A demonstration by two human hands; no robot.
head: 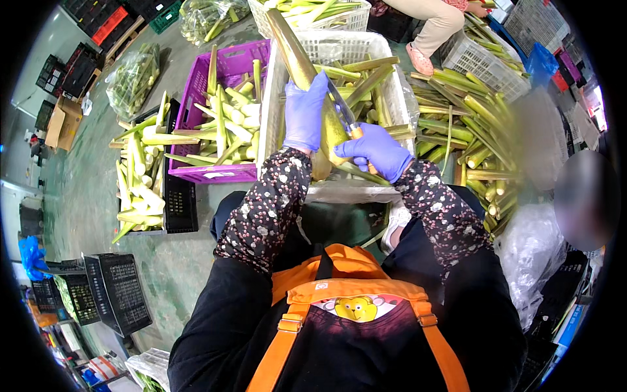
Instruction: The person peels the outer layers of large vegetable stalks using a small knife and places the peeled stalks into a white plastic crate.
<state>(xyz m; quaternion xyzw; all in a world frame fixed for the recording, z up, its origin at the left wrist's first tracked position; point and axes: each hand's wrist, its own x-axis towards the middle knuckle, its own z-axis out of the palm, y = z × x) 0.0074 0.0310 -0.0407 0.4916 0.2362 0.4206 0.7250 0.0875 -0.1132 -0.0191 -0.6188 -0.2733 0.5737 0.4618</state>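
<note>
My left hand (306, 112), in a purple glove, is closed around a thick green vegetable stalk (296, 51), possibly a water bamboo shoot. The stalk slants over a white plastic crate (338, 40), its narrower end pointing away from me. In my right hand (378, 151), also gloved, is the wooden handle of a knife (344, 109). Its blade points away from me and lies along the stalk's right side. My right thumb is by the stalk's thick near end. Beneath both hands, the white crate holds long green leaf sheaths or stalks (374, 83) and a plastic liner.
On my left stand a purple crate (213, 175) and a black crate (181, 210), both with pale cut stalks. A heap of uncut stalks (450, 122) lies on my right, beside clear plastic sheeting (531, 255). Another person's leg (436, 27) is beyond the crates.
</note>
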